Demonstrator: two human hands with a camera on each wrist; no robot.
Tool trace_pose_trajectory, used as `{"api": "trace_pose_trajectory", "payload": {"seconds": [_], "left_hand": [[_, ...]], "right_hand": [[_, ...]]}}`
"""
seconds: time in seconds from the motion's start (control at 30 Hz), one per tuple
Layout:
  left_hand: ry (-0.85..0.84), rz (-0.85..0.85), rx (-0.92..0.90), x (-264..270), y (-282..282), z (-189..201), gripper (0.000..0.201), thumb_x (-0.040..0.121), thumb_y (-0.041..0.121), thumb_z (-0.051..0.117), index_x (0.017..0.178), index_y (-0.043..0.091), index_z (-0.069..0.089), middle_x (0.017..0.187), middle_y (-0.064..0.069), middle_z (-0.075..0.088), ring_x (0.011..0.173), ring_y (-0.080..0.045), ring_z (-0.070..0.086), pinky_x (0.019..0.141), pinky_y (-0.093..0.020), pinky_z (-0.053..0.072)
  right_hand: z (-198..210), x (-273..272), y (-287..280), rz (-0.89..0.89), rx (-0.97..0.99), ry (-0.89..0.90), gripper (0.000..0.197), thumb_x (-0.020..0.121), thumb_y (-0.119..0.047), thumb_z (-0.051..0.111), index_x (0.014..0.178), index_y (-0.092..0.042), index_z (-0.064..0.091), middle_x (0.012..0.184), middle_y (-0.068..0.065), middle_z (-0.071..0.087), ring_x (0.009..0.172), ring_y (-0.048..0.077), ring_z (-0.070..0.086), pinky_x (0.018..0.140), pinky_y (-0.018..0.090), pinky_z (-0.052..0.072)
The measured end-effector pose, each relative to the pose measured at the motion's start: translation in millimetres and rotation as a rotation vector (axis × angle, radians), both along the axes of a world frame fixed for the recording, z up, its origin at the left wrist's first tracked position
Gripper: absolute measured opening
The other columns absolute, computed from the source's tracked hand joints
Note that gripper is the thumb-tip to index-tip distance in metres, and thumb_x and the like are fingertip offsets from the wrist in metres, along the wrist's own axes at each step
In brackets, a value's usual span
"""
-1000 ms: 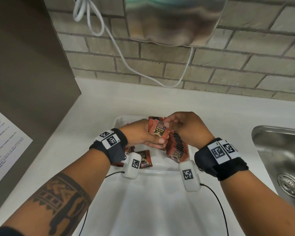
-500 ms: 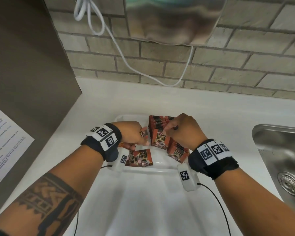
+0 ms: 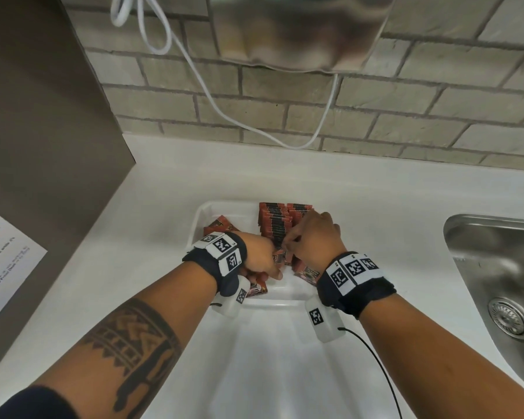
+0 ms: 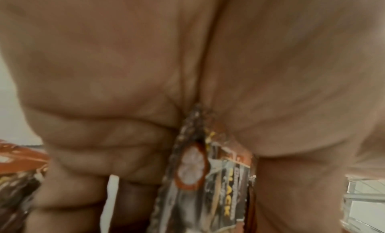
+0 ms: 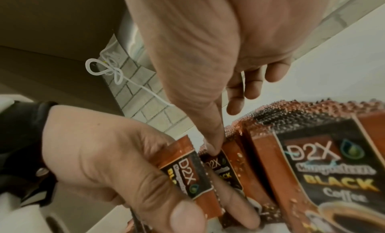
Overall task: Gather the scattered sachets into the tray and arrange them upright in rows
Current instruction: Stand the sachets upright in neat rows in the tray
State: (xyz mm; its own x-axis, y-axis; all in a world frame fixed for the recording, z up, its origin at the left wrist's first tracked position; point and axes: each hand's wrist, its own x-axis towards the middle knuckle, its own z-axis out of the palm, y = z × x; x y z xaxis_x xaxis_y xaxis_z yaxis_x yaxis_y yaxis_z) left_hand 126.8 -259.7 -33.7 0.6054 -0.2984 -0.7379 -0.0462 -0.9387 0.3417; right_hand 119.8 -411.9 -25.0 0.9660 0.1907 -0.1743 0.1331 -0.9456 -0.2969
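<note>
A white tray (image 3: 273, 302) sits on the counter with red-brown coffee sachets standing upright in two rows (image 3: 274, 222) at its right side. Two more sachets lie flat on the tray's left, one far (image 3: 221, 226) and one near (image 3: 256, 290). My left hand (image 3: 273, 267) grips a small stack of sachets (image 5: 187, 175), thumb on the front one, low in the tray. My right hand (image 3: 288, 244) is just right of it. Its thumb pinches the top of a sachet (image 5: 216, 164) at the near end of a row (image 5: 323, 162), and the other fingers hang loose.
A steel sink (image 3: 496, 267) lies to the right of the tray. A white cable (image 3: 194, 71) and a metal dispenser (image 3: 300, 31) hang on the brick wall behind. A brown panel (image 3: 43, 116) with a paper sheet (image 3: 3, 261) stands at the left.
Both hands have come down from above the tray into it. The sachet the right hand pinched off the left hand's stack now stands at the near end of a row.
</note>
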Motion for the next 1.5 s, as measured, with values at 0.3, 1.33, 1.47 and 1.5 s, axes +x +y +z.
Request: {"api": "trace_pose_trajectory", "payload": {"seconds": [0.3,1.33,1.47,1.5], "left_hand": [[0.012,0.008,0.006,1.7,-5.2,2.2,0.031,0.096,0.042,0.064,0.077,0.017,0.065,0.044,0.012,0.06,0.039,-0.004,0.053,0.047,-0.018,0.045],[-0.324,0.309,-0.644,-7.7,33.9,33.6,0.029,0.072,0.025,0.091,0.096,0.02,0.076,0.094,0.004,0.078,0.09,-0.016,0.073,0.096,-0.041,0.056],[-0.412,0.181,-0.206,-11.7,33.8,31.5,0.049,0.074,0.058,0.082,0.083,0.012,0.069,0.08,-0.001,0.07,0.077,-0.018,0.065,0.078,-0.034,0.054],[-0.409,0.139,-0.065,-12.6,33.9,31.6,0.055,0.077,0.063,0.076,0.071,0.01,0.061,0.069,-0.002,0.061,0.067,-0.018,0.058,0.068,-0.031,0.048]], "right_hand": [[-2.0,5.6,-2.1,-0.005,0.054,-0.005,0.014,0.084,-0.031,0.066,0.075,-0.041,0.071,0.104,-0.01,0.059,0.107,0.019,0.043,0.082,0.035,0.028],[46.7,-4.3,-16.4,-0.043,0.66,0.031,0.003,0.084,-0.026,0.077,0.085,-0.024,0.075,0.084,-0.006,0.074,0.074,0.002,0.063,0.067,0.013,0.046],[38.2,-9.7,-12.4,-0.007,0.431,-0.02,0.007,0.087,-0.022,0.071,0.083,-0.025,0.075,0.081,-0.01,0.07,0.078,0.006,0.064,0.063,0.011,0.044],[35.5,-11.4,-12.3,0.006,0.411,-0.004,0.008,0.088,-0.019,0.071,0.083,-0.023,0.076,0.079,-0.011,0.069,0.075,0.007,0.064,0.057,0.008,0.043]]}}
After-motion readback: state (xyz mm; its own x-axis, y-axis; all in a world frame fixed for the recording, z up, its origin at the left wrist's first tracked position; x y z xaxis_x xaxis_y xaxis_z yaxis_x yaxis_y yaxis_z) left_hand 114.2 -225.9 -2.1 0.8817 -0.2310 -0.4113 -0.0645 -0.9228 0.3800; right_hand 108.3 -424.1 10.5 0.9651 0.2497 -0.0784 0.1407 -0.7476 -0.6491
